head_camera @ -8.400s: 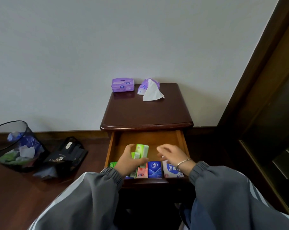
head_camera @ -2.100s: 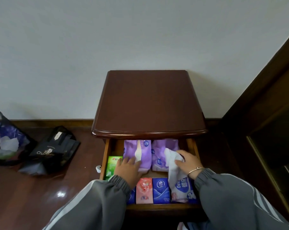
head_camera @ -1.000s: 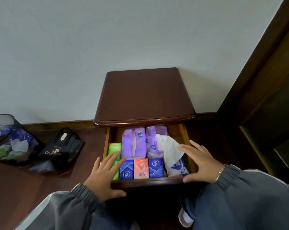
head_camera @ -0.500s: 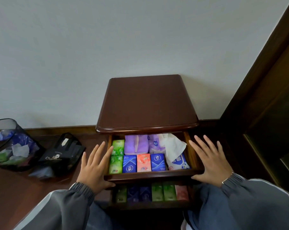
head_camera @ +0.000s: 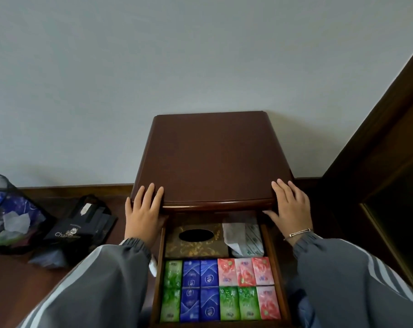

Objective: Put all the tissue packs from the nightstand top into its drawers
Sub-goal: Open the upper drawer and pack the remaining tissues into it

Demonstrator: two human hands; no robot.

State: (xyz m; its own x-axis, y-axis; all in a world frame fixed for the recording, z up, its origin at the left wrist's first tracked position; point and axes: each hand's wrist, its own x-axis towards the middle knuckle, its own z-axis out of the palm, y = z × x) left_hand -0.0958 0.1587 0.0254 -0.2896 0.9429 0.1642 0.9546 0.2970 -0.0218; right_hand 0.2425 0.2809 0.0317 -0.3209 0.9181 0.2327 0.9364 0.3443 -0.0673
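Both hands are laid flat against the front of the nightstand. The left hand [head_camera: 144, 216] is spread over the front left corner of the nightstand top [head_camera: 212, 157] and the right hand [head_camera: 289, 209] over the front right corner, with fingers straight and nothing gripped in either. The placement is judged to be a push or a bracing, since the palms are set just under the lip of the top, where an upper drawer front would lie. That front is hidden by shadow and by the hands, so whether it is fully closed cannot be told. No pack is seen on the top. The tissue packs [head_camera: 209, 273] are found below in the open drawer [head_camera: 275, 268], stood in two tight rows — green, blue, pink — edge to edge, presumably so that all fit and none tips. Behind them a brown and gold tissue box [head_camera: 196, 248] is set at the back left, and a soft pack [head_camera: 253, 237] with a white sheet drawn out is lodged beside it. From this layout the task is judged nearly done — only the drawer is left to be closed. The nightstand is placed against a plain pale wall [head_camera: 177, 55]. On the dark wooden floor [head_camera: 16, 280] to the left a mesh wastebasket [head_camera: 2, 185] and a black bag [head_camera: 80, 230] are seen, and a dark door frame [head_camera: 378, 138] at the right.
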